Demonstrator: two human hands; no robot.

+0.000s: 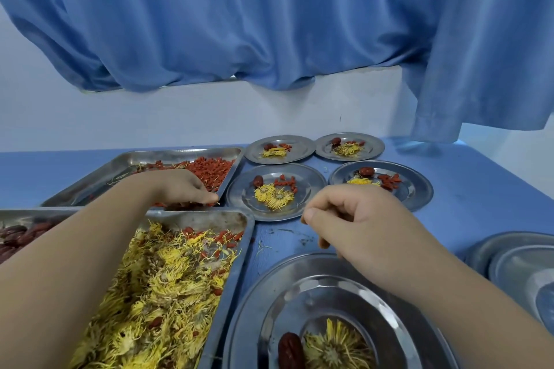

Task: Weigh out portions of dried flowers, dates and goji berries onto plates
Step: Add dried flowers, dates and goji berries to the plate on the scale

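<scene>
My left hand [186,189] reaches into the front right corner of the steel tray [180,153] of red goji berries [209,169], fingertips pinched in the berries. My right hand [353,219] hovers curled above the far rim of the near plate [269,293], with small reddish bits showing at its fingertips. That plate holds one date [289,350] and a dried yellow flower [335,350]. Under my left forearm, a nearer tray [239,219] is heaped with dried flowers [156,293]. Dates [18,237] lie at the far left.
Several small steel plates [302,183] behind my hands each carry a flower, a date and goji berries. Empty stacked plates [509,260] sit at the right edge. The blue table [464,189] meets a white wall under a blue curtain [269,24].
</scene>
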